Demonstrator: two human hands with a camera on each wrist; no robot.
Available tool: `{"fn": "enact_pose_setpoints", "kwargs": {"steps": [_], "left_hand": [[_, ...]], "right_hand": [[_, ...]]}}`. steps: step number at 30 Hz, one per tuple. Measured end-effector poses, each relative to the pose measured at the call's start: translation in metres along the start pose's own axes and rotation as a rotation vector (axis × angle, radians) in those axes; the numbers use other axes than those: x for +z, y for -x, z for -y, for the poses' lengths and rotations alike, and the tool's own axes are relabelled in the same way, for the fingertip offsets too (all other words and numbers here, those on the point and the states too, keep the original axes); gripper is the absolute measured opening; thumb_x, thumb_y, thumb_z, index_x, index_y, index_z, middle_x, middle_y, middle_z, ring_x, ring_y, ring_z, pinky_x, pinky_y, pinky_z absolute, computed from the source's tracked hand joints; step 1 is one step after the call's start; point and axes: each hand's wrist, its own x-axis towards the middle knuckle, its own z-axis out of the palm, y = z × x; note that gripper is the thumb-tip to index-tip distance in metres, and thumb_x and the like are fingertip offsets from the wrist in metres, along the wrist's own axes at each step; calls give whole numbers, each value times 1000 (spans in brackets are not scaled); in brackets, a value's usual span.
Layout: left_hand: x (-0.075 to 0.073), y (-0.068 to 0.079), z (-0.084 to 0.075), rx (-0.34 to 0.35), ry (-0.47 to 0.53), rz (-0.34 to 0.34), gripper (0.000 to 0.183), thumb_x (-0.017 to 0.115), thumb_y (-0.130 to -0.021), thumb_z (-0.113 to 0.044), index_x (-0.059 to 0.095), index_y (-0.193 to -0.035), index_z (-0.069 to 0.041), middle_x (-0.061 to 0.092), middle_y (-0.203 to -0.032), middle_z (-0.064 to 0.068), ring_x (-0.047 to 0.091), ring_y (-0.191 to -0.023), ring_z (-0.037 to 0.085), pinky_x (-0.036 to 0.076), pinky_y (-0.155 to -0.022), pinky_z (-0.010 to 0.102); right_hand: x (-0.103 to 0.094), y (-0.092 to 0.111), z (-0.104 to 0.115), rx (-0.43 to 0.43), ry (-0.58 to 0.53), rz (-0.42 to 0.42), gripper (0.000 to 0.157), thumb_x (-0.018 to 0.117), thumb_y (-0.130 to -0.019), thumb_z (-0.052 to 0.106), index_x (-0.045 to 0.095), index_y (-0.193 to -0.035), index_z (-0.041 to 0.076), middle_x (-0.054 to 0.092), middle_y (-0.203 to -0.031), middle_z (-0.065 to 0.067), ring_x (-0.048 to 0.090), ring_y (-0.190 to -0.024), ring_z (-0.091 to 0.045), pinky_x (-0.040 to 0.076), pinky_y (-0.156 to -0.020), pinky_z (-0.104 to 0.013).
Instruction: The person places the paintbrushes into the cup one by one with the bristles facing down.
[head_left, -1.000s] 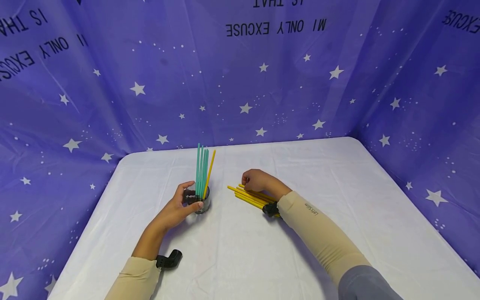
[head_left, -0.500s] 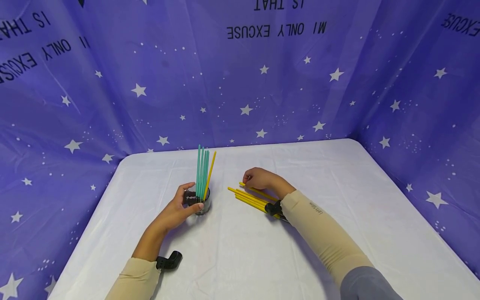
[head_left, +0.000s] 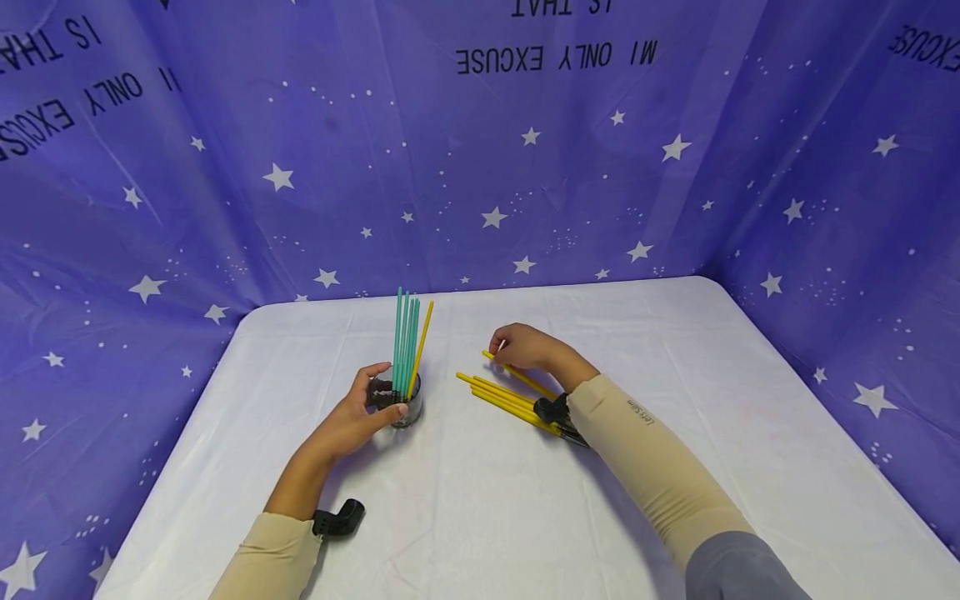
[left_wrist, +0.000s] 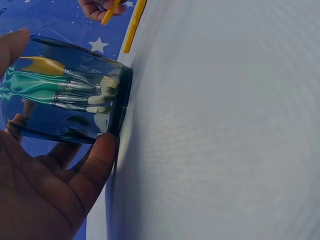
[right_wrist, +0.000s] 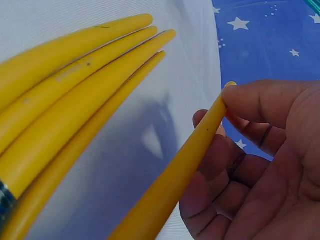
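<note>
On the left of the table a dark see-through glass cup [head_left: 409, 412] stands upright, and my left hand [head_left: 360, 421] holds it round its side. Several green-handled paintbrushes [head_left: 406, 350] and one yellow-handled paintbrush [head_left: 422, 346] stand in it; the left wrist view shows their pale bristles [left_wrist: 102, 97] at the bottom. My right hand [head_left: 525, 346] pinches the handle end of another yellow paintbrush [right_wrist: 187, 165] between thumb and fingers. Beside it several yellow paintbrushes [head_left: 506, 400] lie together on the table, their far ends partly hidden under my right wrist.
A white cloth covers the table [head_left: 465, 517]. Behind it and at both sides hangs a purple-blue curtain [head_left: 450, 150] with white stars and lettering. Each wrist wears a black camera [head_left: 341, 518].
My right hand has moved up and slightly right, drawing one yellow paintbrush apart from the others. The left hand and the glass cup have stayed in place.
</note>
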Motion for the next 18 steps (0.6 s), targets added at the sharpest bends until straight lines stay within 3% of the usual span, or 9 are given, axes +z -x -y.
{"fn": "enact_pose_setpoints", "kwargs": {"steps": [18], "left_hand": [[1,-1,0,3,15,1,82,72,-92,-27,19,-154,-19,45,-143,23,47,-127,37,30,-105,57]], "right_hand": [[-14,8,12,-8,-75,-12,11,61,-94,7,60,-105,6,55,-80,-7,48,-63,-16,43,-59,-31]]}}
